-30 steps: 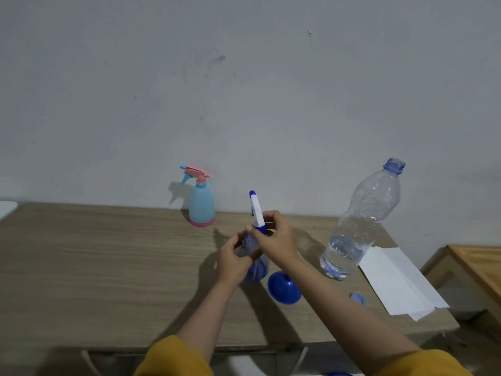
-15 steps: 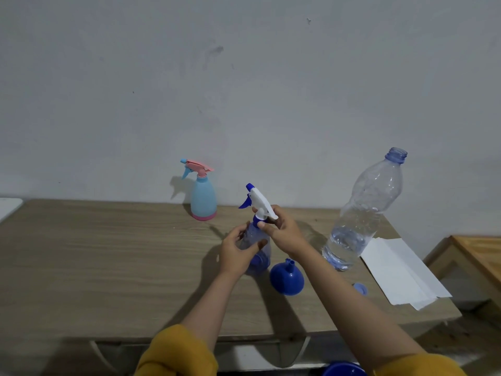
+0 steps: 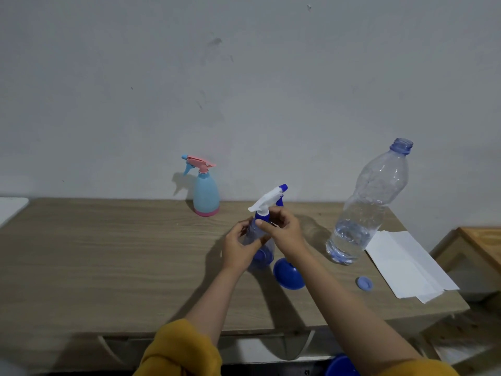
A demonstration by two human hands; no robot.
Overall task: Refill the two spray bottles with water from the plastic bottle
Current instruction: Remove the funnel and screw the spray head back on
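Now both hands grip blue spray btl (image 3: 260,240).

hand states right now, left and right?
Left hand: grips the body of the clear spray bottle.
Right hand: fingers curled round the bottle's blue collar under the white trigger head.

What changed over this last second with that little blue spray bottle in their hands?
The white trigger head turned round: its blue nozzle pointed up, then left, and now points right. The right hand grips the blue collar, apparently twisting it, while the left hand holds the clear blue spray bottle. The pink-and-blue spray bottle, plastic bottle, funnel and cap stayed put.
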